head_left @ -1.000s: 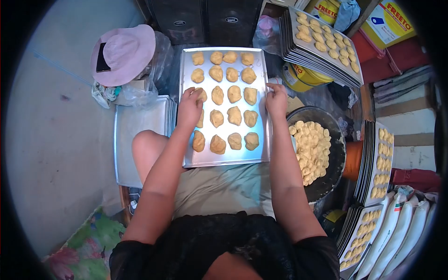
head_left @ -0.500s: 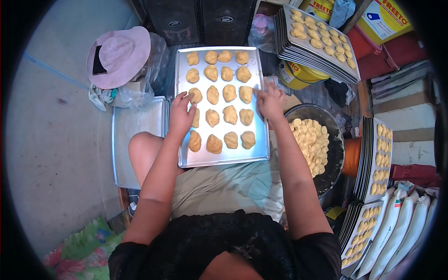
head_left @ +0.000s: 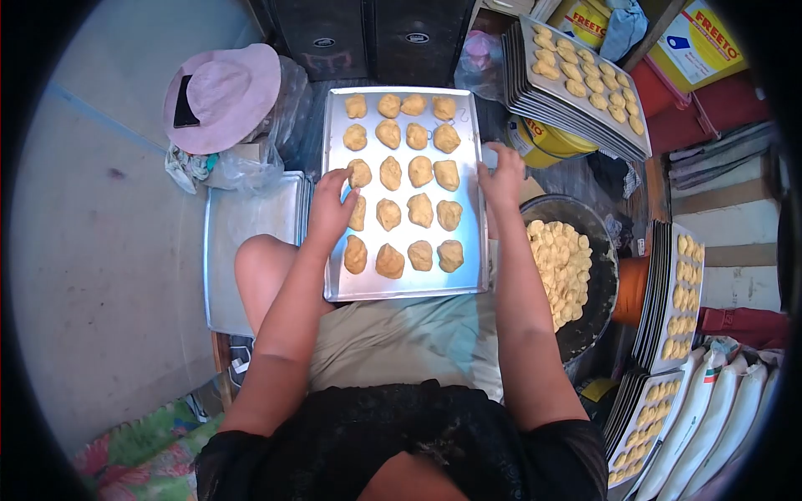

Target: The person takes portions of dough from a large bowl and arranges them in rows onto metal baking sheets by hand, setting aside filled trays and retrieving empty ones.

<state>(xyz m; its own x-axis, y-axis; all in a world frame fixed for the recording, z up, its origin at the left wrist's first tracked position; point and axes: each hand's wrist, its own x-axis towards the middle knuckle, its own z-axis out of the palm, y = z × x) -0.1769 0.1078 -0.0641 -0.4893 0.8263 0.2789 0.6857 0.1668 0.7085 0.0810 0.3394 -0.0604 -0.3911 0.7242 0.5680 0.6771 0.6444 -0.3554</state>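
Note:
A metal tray [head_left: 403, 281] lies across my lap with rows of rough dough lumps [head_left: 388, 215] on it. My left hand [head_left: 331, 207] is at the tray's left side, thumb and fingers apart, fingertips touching a dough lump [head_left: 360, 174] in the leftmost column. Just past the tray's right edge, my right hand [head_left: 503, 182] has its fingers curled around a pale thing, partly hidden and too small to make out. Below and right of that hand stands a black basin [head_left: 603, 288] holding a heap of small dough pieces [head_left: 561, 267].
Stacked trays with shaped dough stand at the upper right [head_left: 576, 71] and right [head_left: 682, 292]. Bare trays [head_left: 251, 250] lie left of my knee. A pink hat [head_left: 225, 96] rests at the upper left. A yellow bucket [head_left: 543, 144] is behind the basin.
My right hand has come off the tray's right edge, passed near the rightmost dough column, and drawn back right with curled fingers. My left hand stays by the left column, thumb now spread.

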